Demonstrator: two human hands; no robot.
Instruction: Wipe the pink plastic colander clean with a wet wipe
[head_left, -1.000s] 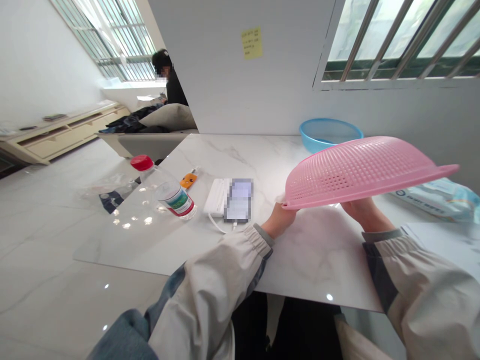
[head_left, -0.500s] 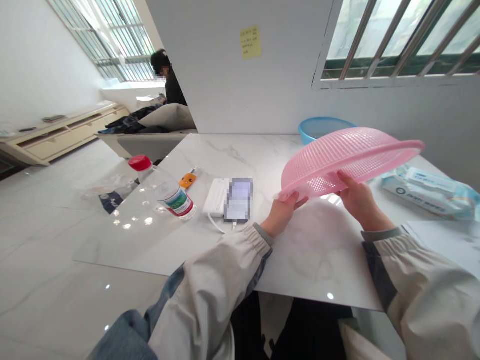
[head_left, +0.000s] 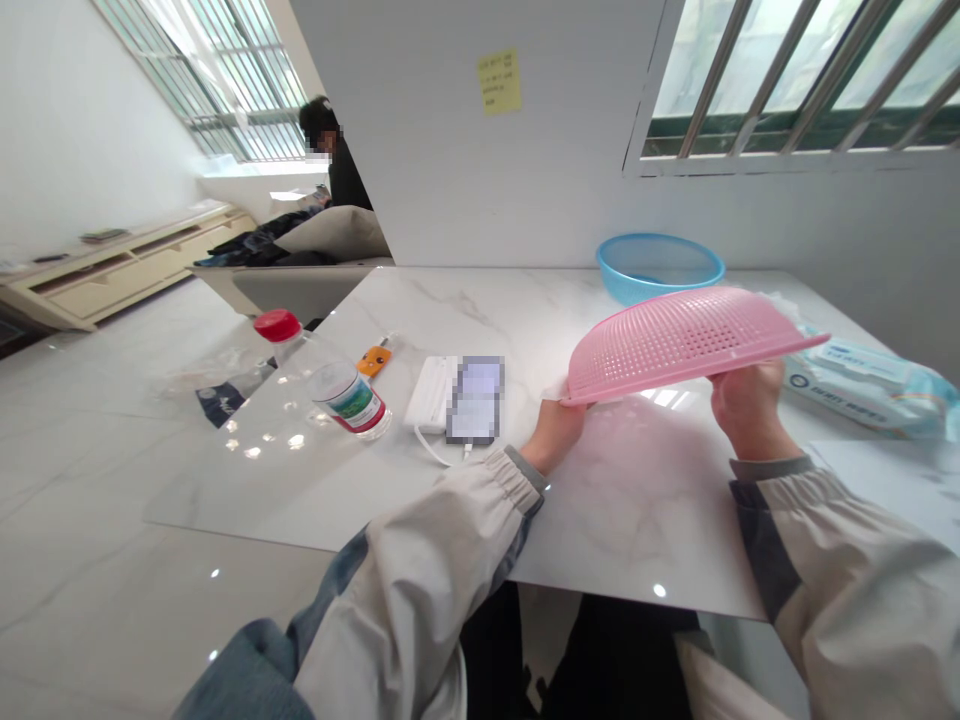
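A pink plastic mesh basket is held in the air above the table, its dome up and its open side facing down. My left hand grips the near-left part of its rim, and a small white bit of something shows beside those fingers. My right hand is under the right part of the basket, against or just inside the rim. Its fingers are hidden by the basket, so I cannot see whether they hold anything.
Behind the pink basket stands a blue basket. A wipes pack lies at the right. To the left are a phone, a white power bank, an orange keychain and a red-capped bottle. A person sits beyond.
The pink basket has tipped so its inside no longer shows, and its far edge has dropped, uncovering more of the blue basket. My right hand has shifted to the right beneath it.
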